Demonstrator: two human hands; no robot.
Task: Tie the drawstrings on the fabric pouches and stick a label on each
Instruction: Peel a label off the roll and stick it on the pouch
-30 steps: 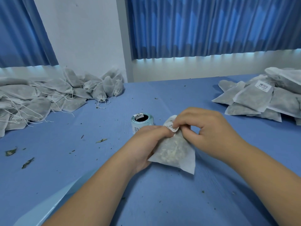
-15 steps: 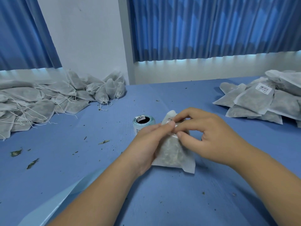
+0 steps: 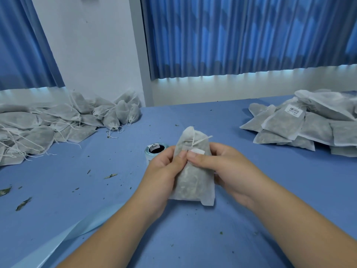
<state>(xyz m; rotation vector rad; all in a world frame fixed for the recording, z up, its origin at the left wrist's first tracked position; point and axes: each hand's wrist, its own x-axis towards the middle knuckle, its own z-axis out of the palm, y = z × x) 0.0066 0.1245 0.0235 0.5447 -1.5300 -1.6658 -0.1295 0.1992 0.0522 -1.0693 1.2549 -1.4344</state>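
A grey fabric pouch (image 3: 190, 180) stands upright between my hands at the table's centre, its tied white drawstring (image 3: 197, 141) showing near the top. My left hand (image 3: 164, 171) grips the pouch's left side with the thumb on its front. From the other side my right hand (image 3: 222, 165) holds it, thumb pressing a small white label (image 3: 198, 151) against the front. The label roll (image 3: 155, 149) sits just behind my left hand.
A heap of unlabelled pouches with loose strings (image 3: 48, 124) lies at the back left. Labelled pouches (image 3: 309, 122) are stacked at the back right. A pale blue backing strip (image 3: 63, 240) trails at the lower left. Leaf bits dot the blue table (image 3: 96, 190).
The pouch has been raised upright and turned so its front faces me. Both thumbs now press the label flat on it; earlier my fingers were pinching the label at the pouch's top.
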